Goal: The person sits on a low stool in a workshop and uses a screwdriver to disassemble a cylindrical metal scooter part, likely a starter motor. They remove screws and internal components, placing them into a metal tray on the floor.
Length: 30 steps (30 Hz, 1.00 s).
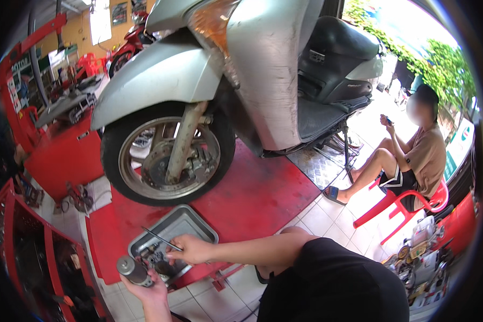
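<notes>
My left hand (148, 290) is closed around a grey metal cylinder (133, 271) with a rounded end, which looks like a small motor. In my right hand (194, 249) is a thin dark rod-like tool (161, 238), its far end pointing up and left over a grey metal tray (204, 224). Several small metal parts (156, 256) lie in the tray, partly hidden by my right hand and the cylinder. Beyond the tray stands a silver scooter (264, 75), its front wheel (166, 155) nearest to my hands.
The scooter and tray rest on a red lift platform (257, 188). At right a person (424, 145) sits on a red plastic chair (410, 209). Engine parts (421, 260) are piled at lower right. A red open cabinet (43, 257) stands at lower left.
</notes>
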Motion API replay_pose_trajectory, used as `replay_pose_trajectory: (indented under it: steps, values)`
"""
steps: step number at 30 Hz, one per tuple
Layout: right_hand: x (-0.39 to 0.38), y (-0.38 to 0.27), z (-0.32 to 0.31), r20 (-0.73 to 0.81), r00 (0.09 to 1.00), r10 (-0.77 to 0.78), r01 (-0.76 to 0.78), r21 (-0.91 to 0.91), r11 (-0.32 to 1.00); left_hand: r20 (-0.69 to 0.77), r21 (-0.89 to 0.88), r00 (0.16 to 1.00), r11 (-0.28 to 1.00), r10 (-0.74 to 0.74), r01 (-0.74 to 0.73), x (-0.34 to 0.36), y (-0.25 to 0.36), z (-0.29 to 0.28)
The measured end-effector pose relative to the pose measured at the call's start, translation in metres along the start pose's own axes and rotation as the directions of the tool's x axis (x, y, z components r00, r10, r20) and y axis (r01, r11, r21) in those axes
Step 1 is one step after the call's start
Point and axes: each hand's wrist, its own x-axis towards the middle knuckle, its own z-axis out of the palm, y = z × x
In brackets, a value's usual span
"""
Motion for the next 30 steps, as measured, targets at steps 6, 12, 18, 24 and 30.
replay_pose_trajectory:
  steps: [6,12,18,24,30]
  values:
    - [-0.024,-0.019,0.013,-0.077,0.997,-0.028,0.037,0.121,0.992,0.092,0.038,0.987,0.99,-0.135,0.132,0.025,0.001,-0.018]
    - [-0.038,-0.042,0.035,0.116,0.993,0.025,-0.04,0.129,0.991,0.097,0.093,0.994,0.995,-0.045,0.036,0.008,0.009,-0.007]
    - [-0.039,-0.041,0.038,0.097,0.995,-0.031,-0.002,0.325,0.946,0.147,0.121,0.987,0.989,0.064,-0.082,0.003,0.002,-0.004]
    - [-0.035,-0.027,0.055,0.026,0.996,-0.082,0.066,0.377,0.924,0.102,0.073,0.983,0.984,0.153,-0.161,0.003,-0.009,-0.003]
    - [-0.03,-0.032,0.067,-0.078,0.997,-0.01,0.042,0.416,0.908,0.1,0.027,0.979,0.983,0.176,-0.179,0.012,-0.012,-0.009]
